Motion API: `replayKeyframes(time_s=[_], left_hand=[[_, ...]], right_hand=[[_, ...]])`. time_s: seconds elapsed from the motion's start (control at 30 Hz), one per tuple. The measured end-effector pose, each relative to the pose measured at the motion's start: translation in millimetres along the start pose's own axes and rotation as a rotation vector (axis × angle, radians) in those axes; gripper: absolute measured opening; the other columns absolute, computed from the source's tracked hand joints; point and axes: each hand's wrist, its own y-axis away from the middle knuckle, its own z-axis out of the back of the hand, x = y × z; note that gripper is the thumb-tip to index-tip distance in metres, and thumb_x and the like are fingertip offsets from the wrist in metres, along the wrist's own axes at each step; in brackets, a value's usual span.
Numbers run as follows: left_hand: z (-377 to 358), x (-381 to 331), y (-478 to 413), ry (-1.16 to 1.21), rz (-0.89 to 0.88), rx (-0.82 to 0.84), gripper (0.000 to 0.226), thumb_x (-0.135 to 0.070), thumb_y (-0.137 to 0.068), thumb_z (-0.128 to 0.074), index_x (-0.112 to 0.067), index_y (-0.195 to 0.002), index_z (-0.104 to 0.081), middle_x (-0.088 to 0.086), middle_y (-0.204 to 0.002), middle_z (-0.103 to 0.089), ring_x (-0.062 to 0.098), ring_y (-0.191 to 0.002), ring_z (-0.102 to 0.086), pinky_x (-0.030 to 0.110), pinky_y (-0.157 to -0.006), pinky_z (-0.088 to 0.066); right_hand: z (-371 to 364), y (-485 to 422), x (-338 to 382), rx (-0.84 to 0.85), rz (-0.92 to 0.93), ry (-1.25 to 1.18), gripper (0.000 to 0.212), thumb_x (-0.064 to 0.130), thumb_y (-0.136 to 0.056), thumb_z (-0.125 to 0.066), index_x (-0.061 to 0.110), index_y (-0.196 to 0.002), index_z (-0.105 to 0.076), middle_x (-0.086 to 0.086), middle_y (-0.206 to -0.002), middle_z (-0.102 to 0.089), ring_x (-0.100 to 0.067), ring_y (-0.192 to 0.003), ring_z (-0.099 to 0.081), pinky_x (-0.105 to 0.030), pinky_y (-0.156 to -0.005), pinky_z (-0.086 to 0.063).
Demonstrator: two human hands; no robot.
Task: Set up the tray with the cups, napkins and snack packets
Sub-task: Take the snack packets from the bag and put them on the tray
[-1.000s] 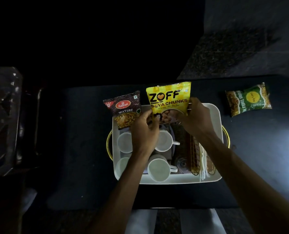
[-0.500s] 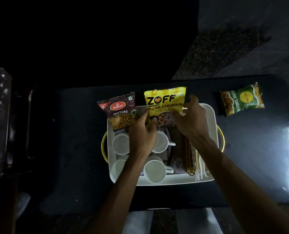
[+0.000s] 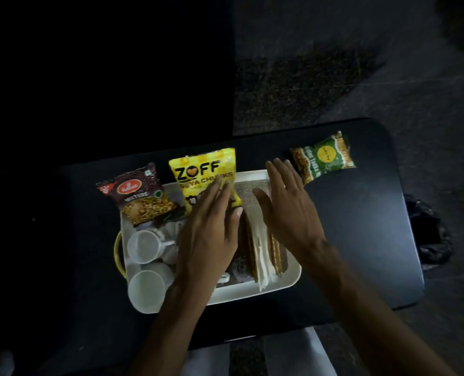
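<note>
A white tray (image 3: 293,278) sits on the black table. Several white cups (image 3: 144,246) stand in its left half, and a wooden holder with white napkins (image 3: 262,251) stands in its right half. A dark red mixture packet (image 3: 137,194) leans on the tray's far left corner. Beside it stands the yellow soya chunks packet (image 3: 202,172). My left hand (image 3: 212,226) lies flat against that packet's lower part, fingers together. My right hand (image 3: 288,202) hovers over the tray's far right, fingers spread and holding nothing. A green snack packet (image 3: 324,158) lies on the table beyond the right hand.
The black table (image 3: 361,226) has a rounded right edge with speckled floor past it. A gold handle (image 3: 118,251) sticks out at the tray's left side. Something dark lies on the floor at the right (image 3: 429,234).
My right hand has let go of the yellow packet and moved right with spread fingers. The packet now leans in the tray under my left hand. The view has shifted.
</note>
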Motion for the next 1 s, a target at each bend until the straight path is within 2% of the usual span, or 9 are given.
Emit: replayKeyframes(time_s=[0.07,0.2,0.43,0.57,0.63,0.73,0.87,0.93,1.0], left_hand=[[-6.9,-15.9,-9.2,-0.018,-0.047,0.007,0.052,-0.031,-0.102,-0.051,-0.015,-0.151,-0.041,0.000,-0.162,-0.033,0.017,-0.147,-0.036,0.028,-0.114,-0.033],[-26.4,-53.0,-35.5,-0.045,-0.142,0.044,0.051,-0.032,-0.103,-0.048,-0.015,-0.151,-0.040,0.001,-0.162,-0.033,0.017,-0.148,-0.034,0.030,-0.114,-0.035],[-81.1,-96.6,-104.2,-0.238,-0.238,0.265,0.054,-0.033,-0.105,-0.041,-0.016,-0.155,-0.030,0.004,-0.165,-0.026,0.021,-0.152,-0.024,0.034,-0.117,-0.030],[-102.0,-102.3,-138.5,-0.266,-0.164,0.324,0.059,-0.035,-0.105,-0.041,-0.017,-0.158,-0.020,0.006,-0.165,-0.024,0.024,-0.151,-0.025,0.041,-0.114,-0.034],[-108.9,-104.1,-147.1,-0.279,-0.138,0.387,0.065,-0.039,-0.105,-0.038,-0.017,-0.159,-0.010,0.008,-0.165,-0.025,0.027,-0.150,-0.028,0.045,-0.110,-0.038],[-117.8,-105.7,-152.9,-0.342,-0.125,0.457,0.066,-0.043,-0.105,-0.035,-0.018,-0.159,-0.007,0.011,-0.157,-0.037,0.032,-0.139,-0.042,0.046,-0.099,-0.044],[-124.7,-105.7,-151.8,-0.353,-0.113,0.409,0.054,-0.040,-0.103,-0.044,-0.018,-0.152,-0.034,0.011,-0.142,-0.052,0.032,-0.128,-0.051,0.043,-0.093,-0.046],[-128.5,-105.6,-149.0,-0.290,-0.086,0.396,0.048,-0.038,-0.101,-0.051,-0.019,-0.145,-0.045,0.009,-0.135,-0.057,0.030,-0.122,-0.055,0.041,-0.089,-0.047],[-131.4,-105.8,-146.2,-0.182,-0.030,0.403,0.044,-0.035,-0.098,-0.057,-0.019,-0.138,-0.051,0.008,-0.129,-0.061,0.028,-0.116,-0.060,0.040,-0.085,-0.049]], right_hand=[[5.0,1.5,-18.1,0.019,0.010,0.001,0.062,0.042,-0.103,-0.037,0.009,-0.154,-0.023,-0.009,-0.163,-0.020,-0.022,-0.152,-0.009,-0.037,-0.123,-0.019],[18.2,4.1,-54.7,0.040,0.022,0.016,0.063,0.040,-0.102,-0.040,0.008,-0.154,-0.023,-0.010,-0.163,-0.019,-0.023,-0.152,-0.010,-0.040,-0.122,-0.022],[37.3,3.2,-109.6,0.025,-0.015,-0.019,0.059,0.036,-0.100,-0.047,0.011,-0.151,-0.030,-0.010,-0.158,-0.028,-0.025,-0.149,-0.021,-0.042,-0.117,-0.034],[46.0,2.9,-134.7,-0.077,-0.062,-0.062,0.049,0.032,-0.096,-0.056,0.011,-0.139,-0.044,-0.009,-0.143,-0.043,-0.026,-0.134,-0.039,-0.037,-0.099,-0.046],[47.5,2.6,-144.0,-0.135,-0.134,-0.172,0.043,0.031,-0.095,-0.058,0.012,-0.132,-0.049,-0.008,-0.135,-0.047,-0.026,-0.125,-0.045,-0.031,-0.089,-0.047],[45.1,0.0,-152.1,-0.212,-0.269,-0.388,0.047,0.031,-0.093,-0.063,0.009,-0.132,-0.048,-0.009,-0.131,-0.049,-0.023,-0.117,-0.052,-0.032,-0.090,-0.050],[37.1,-11.6,-154.5,-0.174,-0.558,-0.747,0.059,0.042,-0.087,-0.069,0.013,-0.133,-0.047,-0.001,-0.124,-0.056,-0.016,-0.104,-0.061,-0.026,-0.079,-0.054],[33.6,-20.2,-154.3,-0.086,-0.693,-1.034,0.062,0.045,-0.084,-0.072,0.016,-0.133,-0.048,0.000,-0.122,-0.063,-0.017,-0.105,-0.066,-0.030,-0.082,-0.056],[29.5,-27.3,-154.9,-0.059,-0.710,-1.106,0.061,0.043,-0.084,-0.073,0.018,-0.134,-0.049,0.000,-0.120,-0.067,-0.016,-0.105,-0.067,-0.036,-0.089,-0.057]])
